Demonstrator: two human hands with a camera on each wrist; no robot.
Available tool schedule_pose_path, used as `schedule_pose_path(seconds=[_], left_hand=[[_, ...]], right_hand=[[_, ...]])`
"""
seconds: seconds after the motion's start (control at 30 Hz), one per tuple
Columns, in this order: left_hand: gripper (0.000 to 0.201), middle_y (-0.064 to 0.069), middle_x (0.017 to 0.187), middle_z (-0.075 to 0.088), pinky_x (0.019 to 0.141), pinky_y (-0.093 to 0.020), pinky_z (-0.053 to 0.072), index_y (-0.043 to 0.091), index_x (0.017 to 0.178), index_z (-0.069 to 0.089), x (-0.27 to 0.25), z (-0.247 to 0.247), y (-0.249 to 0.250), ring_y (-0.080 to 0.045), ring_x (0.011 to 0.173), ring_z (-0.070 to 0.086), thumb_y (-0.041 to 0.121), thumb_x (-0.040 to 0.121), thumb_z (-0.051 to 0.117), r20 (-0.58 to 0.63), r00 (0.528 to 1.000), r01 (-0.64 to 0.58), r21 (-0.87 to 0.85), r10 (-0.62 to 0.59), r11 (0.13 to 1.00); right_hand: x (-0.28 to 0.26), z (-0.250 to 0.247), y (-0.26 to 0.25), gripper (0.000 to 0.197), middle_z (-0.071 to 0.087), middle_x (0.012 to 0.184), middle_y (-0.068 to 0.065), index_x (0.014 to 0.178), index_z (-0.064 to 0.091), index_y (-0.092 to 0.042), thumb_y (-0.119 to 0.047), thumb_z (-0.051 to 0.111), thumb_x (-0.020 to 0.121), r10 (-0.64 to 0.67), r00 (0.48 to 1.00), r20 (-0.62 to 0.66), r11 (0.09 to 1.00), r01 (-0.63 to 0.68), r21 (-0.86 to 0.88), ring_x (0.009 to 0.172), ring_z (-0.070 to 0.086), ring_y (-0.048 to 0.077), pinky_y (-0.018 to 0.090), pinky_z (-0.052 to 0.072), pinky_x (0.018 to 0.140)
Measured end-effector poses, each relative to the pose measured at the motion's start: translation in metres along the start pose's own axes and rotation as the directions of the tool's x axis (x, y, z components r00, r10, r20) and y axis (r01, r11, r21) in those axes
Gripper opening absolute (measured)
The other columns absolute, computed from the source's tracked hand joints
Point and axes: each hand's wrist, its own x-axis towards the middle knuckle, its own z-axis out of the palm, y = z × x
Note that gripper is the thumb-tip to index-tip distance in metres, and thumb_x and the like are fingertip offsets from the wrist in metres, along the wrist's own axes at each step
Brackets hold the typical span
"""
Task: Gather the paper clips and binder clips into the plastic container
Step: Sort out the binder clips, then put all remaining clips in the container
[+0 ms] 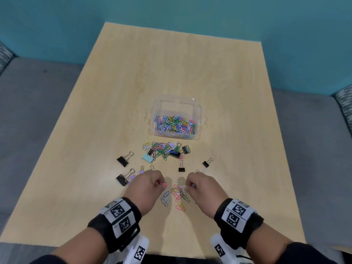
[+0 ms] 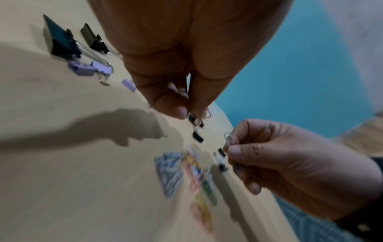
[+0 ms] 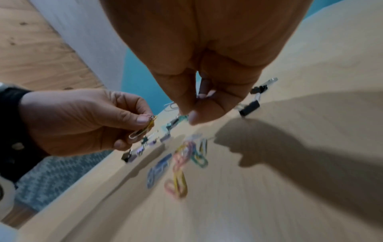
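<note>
A clear plastic container (image 1: 158, 103) stands mid-table, its bottom covered with coloured paper clips. In front of it lies a mixed pile of paper clips and binder clips (image 1: 165, 150). My left hand (image 1: 161, 184) pinches a few paper clips (image 3: 145, 129), pink, yellow and white, just above the table. My right hand (image 1: 187, 186) pinches a white paper clip (image 2: 229, 139) between thumb and forefinger. Several loose paper clips (image 1: 178, 195) lie on the table between and below both hands.
Black binder clips lie apart on the wooden table (image 1: 209, 73): two at the left (image 1: 124, 159) (image 1: 123, 178), one in the middle (image 1: 181, 166), one at the right (image 1: 207, 162). Small purple binder clips (image 1: 141, 170) sit beside my left hand. A teal wall stands behind the table.
</note>
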Motion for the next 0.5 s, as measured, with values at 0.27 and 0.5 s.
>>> schedule_pose_path(seconds=[0.27,0.5], left_hand=[[0.014,0.002,0.059,0.060,0.053,-0.028,0.049,0.020,0.070,0.062,0.073,-0.065,0.044,-0.017,0.054,0.060,0.018,0.082,0.067,-0.203,0.979,-0.049,-0.114,0.025,0.992],[0.008,0.004,0.079,0.061,0.067,-0.029,0.046,0.020,0.089,0.065,0.124,-0.081,0.083,-0.020,0.075,0.062,0.026,0.084,0.066,-0.261,0.952,-0.153,0.049,0.160,0.987]], right_hand=[[0.061,-0.072,-0.031,0.014,0.059,0.072,0.000,0.076,0.057,-0.019,-0.016,0.056,0.090,0.048,0.981,-0.189,0.989,-0.020,0.144,0.062,0.064,0.025,0.032,0.050,0.053],[0.116,-0.107,-0.053,0.009,0.059,0.091,0.004,0.092,0.061,-0.015,-0.014,0.054,0.086,-0.044,0.958,-0.283,0.994,0.015,-0.106,0.079,0.058,0.027,0.035,0.050,0.069]])
